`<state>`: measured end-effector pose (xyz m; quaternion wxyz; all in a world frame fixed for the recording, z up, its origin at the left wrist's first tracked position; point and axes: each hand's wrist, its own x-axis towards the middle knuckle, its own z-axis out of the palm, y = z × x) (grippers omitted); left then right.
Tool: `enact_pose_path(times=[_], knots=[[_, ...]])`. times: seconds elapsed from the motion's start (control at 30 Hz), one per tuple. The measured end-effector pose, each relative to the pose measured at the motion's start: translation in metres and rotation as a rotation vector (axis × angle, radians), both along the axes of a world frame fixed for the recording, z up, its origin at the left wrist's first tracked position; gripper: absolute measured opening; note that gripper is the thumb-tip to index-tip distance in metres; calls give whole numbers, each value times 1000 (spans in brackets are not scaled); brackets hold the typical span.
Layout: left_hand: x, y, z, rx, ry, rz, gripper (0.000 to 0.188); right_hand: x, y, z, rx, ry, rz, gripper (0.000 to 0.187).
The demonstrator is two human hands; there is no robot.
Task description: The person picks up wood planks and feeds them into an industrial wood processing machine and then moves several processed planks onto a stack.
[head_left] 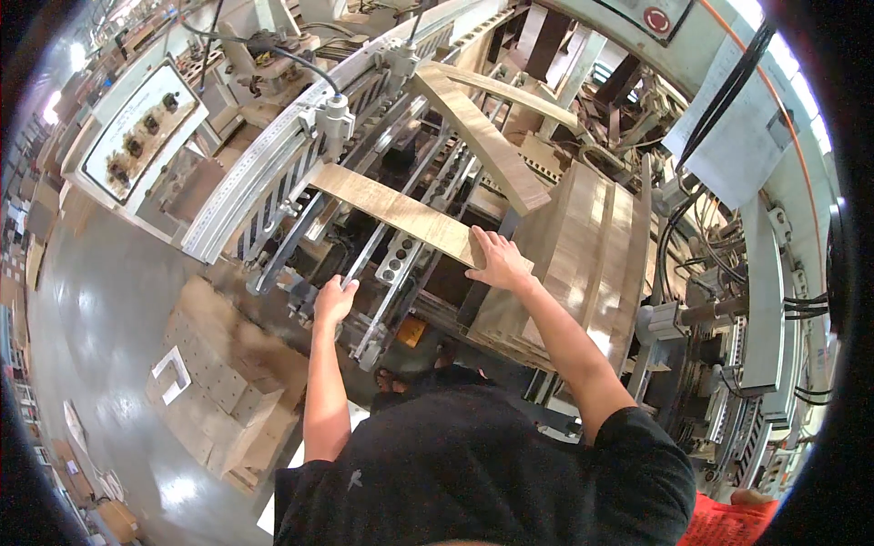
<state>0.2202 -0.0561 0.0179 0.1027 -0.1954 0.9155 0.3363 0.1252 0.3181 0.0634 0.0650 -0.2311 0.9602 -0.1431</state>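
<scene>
My right hand [501, 261] lies on the near right end of a long light-brown wooden board [391, 207], fingers spread and thumb by its near edge. The board rests across the metal rails of a machine, its far end by the fence under a clamp cylinder [335, 118]. My left hand [335, 302] is closed around the near end of a metal rail [364, 257], left of the board's near end. A second wooden board [487, 146] lies slanted farther back, one end on a stack of wooden boards [587, 255] to my right.
A control panel [141, 132] with knobs stands at far left. Wooden panels with holes [214, 364] are piled on the floor at left. Cables and machine parts [710, 300] crowd the right side, below hanging papers [733, 127]. Red cloth [733, 523] shows at lower right.
</scene>
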Motion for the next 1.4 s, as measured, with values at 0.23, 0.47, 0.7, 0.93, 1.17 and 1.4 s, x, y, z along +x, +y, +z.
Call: enact_pose_path(times=[0.23, 0.47, 0.7, 0.93, 1.17, 1.4], knots=[[9, 12, 15, -83, 30, 22, 45, 9, 2, 10, -1, -44, -1, 101], [5, 5, 7, -74, 46, -27, 35, 114, 37, 70, -1, 0, -173, 93], [0, 1, -5, -158, 37, -69, 36, 194, 89, 88, -22, 177, -646, 78], [-3, 11, 9, -185, 46, -74, 42, 188, 125, 53, 43, 499, -1050, 79], [-2, 9, 3, -198, 19, -67, 42, 160, 154, 32, 33, 405, -1302, 78], [-5, 11, 10, -191, -25, -47, 44, 155, 172, 2, 70, 148, -1339, 75]])
